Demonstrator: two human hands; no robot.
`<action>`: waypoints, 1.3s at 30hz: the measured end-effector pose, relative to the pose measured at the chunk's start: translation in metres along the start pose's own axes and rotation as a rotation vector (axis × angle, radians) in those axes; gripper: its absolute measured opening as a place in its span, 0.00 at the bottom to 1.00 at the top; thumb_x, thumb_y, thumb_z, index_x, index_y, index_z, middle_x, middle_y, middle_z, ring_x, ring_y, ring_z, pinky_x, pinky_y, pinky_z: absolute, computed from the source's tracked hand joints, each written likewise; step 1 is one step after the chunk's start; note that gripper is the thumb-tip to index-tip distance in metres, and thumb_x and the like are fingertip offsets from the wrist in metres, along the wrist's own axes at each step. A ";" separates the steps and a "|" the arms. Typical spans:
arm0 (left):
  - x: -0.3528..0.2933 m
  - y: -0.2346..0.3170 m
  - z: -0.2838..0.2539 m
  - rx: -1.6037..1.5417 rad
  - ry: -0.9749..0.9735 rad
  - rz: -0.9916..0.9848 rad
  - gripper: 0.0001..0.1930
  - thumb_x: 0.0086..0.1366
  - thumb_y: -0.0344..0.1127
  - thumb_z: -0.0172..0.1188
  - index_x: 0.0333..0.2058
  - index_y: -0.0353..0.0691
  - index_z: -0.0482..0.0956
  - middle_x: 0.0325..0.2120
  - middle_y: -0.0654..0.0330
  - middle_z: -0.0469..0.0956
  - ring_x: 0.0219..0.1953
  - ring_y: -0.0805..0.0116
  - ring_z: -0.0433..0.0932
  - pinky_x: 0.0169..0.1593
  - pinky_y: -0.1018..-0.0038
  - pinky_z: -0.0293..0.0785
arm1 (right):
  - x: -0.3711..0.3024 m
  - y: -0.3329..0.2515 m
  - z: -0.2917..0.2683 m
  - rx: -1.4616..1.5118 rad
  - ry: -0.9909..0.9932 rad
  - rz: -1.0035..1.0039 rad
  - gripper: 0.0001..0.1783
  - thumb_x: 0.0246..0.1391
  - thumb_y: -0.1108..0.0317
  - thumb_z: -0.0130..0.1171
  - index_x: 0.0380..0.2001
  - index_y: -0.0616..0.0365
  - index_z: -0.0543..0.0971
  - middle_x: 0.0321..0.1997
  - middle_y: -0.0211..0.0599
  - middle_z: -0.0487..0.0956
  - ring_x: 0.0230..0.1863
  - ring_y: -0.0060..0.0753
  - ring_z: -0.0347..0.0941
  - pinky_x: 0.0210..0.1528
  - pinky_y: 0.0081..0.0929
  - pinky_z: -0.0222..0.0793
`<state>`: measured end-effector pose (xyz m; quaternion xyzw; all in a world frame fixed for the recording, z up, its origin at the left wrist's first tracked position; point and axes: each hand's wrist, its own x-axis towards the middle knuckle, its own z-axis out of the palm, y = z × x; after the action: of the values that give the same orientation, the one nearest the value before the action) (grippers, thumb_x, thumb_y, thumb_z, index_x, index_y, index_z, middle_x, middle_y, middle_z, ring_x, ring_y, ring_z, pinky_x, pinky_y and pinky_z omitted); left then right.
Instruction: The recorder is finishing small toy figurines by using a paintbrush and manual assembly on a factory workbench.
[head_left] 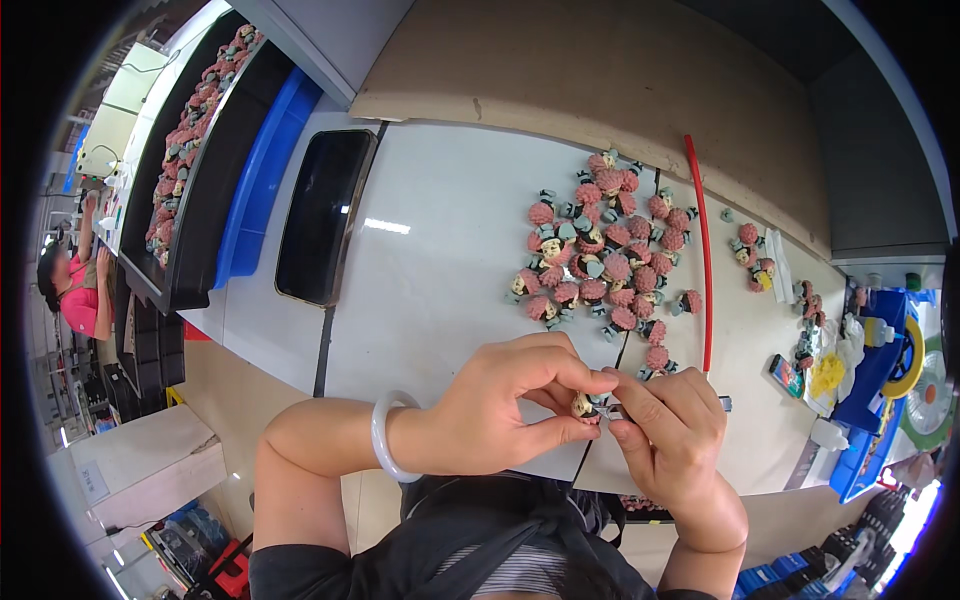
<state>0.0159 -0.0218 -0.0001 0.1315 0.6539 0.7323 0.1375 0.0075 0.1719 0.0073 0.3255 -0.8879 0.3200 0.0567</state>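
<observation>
At the near edge of the white table, my left hand (490, 405) pinches a small doll-like figurine (584, 406) between thumb and fingers. It has a pale face and dark parts; much of it is covered by my fingers. My right hand (672, 430) is closed around a slim metal hand tool (726, 404), whose tip touches or nearly touches the figurine. The tool's exact kind is hidden by the grip. Just beyond my hands lies a loose heap of similar figurines (617, 232) with knobbly pink hair and grey-green parts.
A black smartphone (325, 220) lies left on the table. Further left, a black tray (190, 260) full of figurines stands beside a blue tray (262, 170). A red rod (700, 250) lies right of the heap. Blue bins (872, 400) stand far right; a co-worker (85, 290) sits far left.
</observation>
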 end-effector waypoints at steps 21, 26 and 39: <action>0.000 0.001 -0.002 -0.402 -0.107 -0.229 0.20 0.54 0.16 0.54 0.47 0.33 0.67 0.44 0.54 0.69 0.43 0.68 0.73 0.46 0.75 0.71 | 0.001 0.007 -0.001 0.071 0.101 -0.015 0.15 0.43 0.62 0.58 0.35 0.59 0.78 0.20 0.29 0.69 0.20 0.32 0.63 0.22 0.26 0.59; -0.002 -0.002 -0.002 -0.346 -0.108 -0.202 0.20 0.53 0.16 0.54 0.46 0.33 0.68 0.44 0.55 0.69 0.43 0.69 0.74 0.45 0.76 0.72 | 0.000 0.005 -0.002 0.039 0.062 -0.038 0.17 0.41 0.62 0.60 0.35 0.58 0.78 0.20 0.29 0.68 0.21 0.31 0.62 0.22 0.25 0.59; 0.001 -0.003 -0.001 -0.337 -0.071 -0.236 0.20 0.52 0.15 0.55 0.45 0.34 0.69 0.41 0.57 0.69 0.43 0.69 0.73 0.43 0.76 0.73 | 0.000 0.001 0.000 -0.007 0.045 0.045 0.18 0.36 0.64 0.63 0.35 0.56 0.79 0.21 0.29 0.67 0.23 0.31 0.62 0.23 0.26 0.57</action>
<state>0.0151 -0.0218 -0.0036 0.0547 0.5277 0.8050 0.2656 0.0068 0.1727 0.0061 0.2980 -0.8947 0.3252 0.0706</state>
